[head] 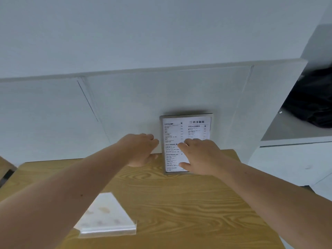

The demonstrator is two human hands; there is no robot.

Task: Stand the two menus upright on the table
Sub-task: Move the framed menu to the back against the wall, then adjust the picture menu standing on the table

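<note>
One grey-framed printed menu (186, 139) stands upright between the open left hand (142, 150) and the open right hand (199, 157), both touching it, neither gripping; the clear acrylic menu holder (107, 218) near the left forearm lies flat.

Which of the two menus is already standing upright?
The framed coffee menu at the table's far edge, against the wall; the clear-stand menu nearer the camera lies flat.

Both hands (179, 152) outstretched, fingers loose

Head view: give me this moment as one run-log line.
framed menu: upright at wall | left hand: at its left edge | right hand: on its face | second menu: lying on table
</note>
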